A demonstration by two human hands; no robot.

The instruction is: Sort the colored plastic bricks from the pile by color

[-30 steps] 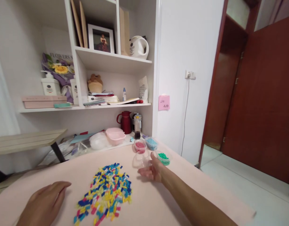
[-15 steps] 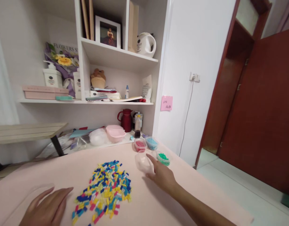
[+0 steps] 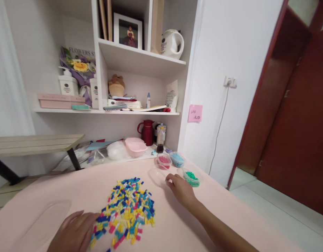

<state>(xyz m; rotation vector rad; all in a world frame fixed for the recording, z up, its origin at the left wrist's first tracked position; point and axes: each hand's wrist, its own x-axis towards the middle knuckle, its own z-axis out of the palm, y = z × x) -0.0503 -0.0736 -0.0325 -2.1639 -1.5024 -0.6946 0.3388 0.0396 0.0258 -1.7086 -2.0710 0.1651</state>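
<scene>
A loose pile of small oblong plastic pieces (image 3: 130,206) in blue, yellow, teal, pink and white lies on the pink-covered table. My left hand (image 3: 74,229) rests flat at the pile's left edge, fingers stretched out and nothing held. To the right of the pile, my right hand (image 3: 181,189) has its fingers curled at the near right side of a clear plastic tub (image 3: 157,176), seemingly pinching its rim; the exact contact is hard to see. Close by stand tubs of pink pieces (image 3: 164,161), blue pieces (image 3: 177,159) and green pieces (image 3: 191,177).
A clear oval lid (image 3: 46,220) lies at the left. Along the back are a pink basin (image 3: 135,147), a red jug (image 3: 147,133) and a bottle of dark liquid (image 3: 160,140). A small raised wooden table (image 3: 35,145) stands at the left, below shelves.
The view has swung slightly left. My left hand has slid right to the pile's edge. My right hand's fingers, spread over the clear tub before, are now curled at its side.
</scene>
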